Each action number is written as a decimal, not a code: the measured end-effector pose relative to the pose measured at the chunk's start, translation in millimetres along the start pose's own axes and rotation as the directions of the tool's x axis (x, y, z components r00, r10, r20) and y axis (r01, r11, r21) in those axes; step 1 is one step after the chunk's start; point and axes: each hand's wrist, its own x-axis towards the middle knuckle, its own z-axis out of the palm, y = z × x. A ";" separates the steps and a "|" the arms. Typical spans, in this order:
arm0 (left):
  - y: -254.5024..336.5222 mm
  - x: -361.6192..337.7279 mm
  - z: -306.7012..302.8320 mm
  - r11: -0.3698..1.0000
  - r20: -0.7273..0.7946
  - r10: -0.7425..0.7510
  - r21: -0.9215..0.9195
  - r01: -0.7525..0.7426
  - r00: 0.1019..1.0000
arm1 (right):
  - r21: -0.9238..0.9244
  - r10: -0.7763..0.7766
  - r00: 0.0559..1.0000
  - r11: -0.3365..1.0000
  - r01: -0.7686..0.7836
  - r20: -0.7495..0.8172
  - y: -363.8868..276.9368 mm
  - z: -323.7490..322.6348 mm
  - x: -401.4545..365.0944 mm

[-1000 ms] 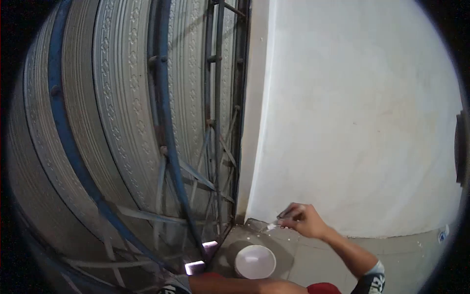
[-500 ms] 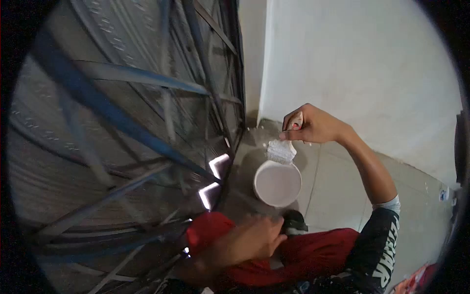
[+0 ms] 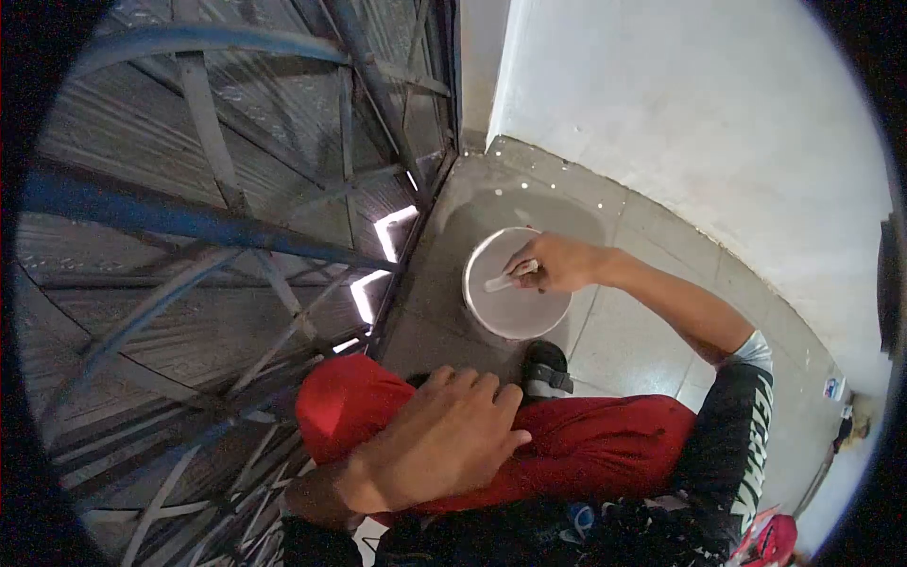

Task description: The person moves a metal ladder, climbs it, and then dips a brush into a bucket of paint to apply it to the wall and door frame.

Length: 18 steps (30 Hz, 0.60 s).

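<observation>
**While the left hand (image 3: 458,425) lies open above the lap, the right hand (image 3: 559,264) grips a brush (image 3: 501,282) over a bucket (image 3: 521,333)**

In the head view, the right hand has its fingers closed around the brush, whose pale end points left from the fingertips. Directly below that hand is the round bucket, holding pale liquid; whether the brush touches the liquid cannot be told. Beyond the hand, white spots (image 3: 524,186) dot the tiled floor (image 3: 642,326), which meets a white wall (image 3: 661,94) farther up. Behind the wrist, the forearm runs down to a dark sleeve (image 3: 723,435) with white lettering.

The left hand is released, back upward, its fingers loosely spread over red trousers (image 3: 614,439); whether it rests on them is unclear. Just beyond its fingertips, a dark shoe (image 3: 546,367) stands near the bucket. To the left of both hands, blue and grey metal bars (image 3: 189,215) cross in front of ridged panels (image 3: 113,250).
</observation>
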 end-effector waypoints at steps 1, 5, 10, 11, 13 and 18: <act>0.4 1.2 0.3 1.000 0.003 -0.006 -0.009 0.006 1.000 | -0.052 -0.101 0.995 0.994 0.100 -0.009 5.3 5.8 1.9; -2.1 4.3 -1.4 0.996 -0.022 -0.066 0.060 0.067 0.998 | -0.116 -0.055 0.998 0.992 0.056 0.016 8.8 15.8 9.7; -3.9 5.8 -1.4 0.996 0.018 -0.055 0.066 0.053 0.998 | -0.052 -0.054 0.997 0.997 0.051 -0.057 25.1 23.7 15.6; -5.6 5.5 0.4 0.997 0.004 -0.045 0.066 0.045 0.999 | -0.050 -0.055 0.997 0.997 0.052 -0.058 27.7 23.9 18.6; -8.3 5.2 1.4 0.997 -0.007 -0.035 0.062 0.035 0.999 | -0.234 0.015 1.000 0.972 -0.010 0.020 29.9 23.4 23.5; -9.2 2.3 -6.3 0.997 0.018 -0.039 0.068 0.038 0.999 | -0.329 0.042 0.999 0.943 -0.042 -0.008 26.5 30.6 25.1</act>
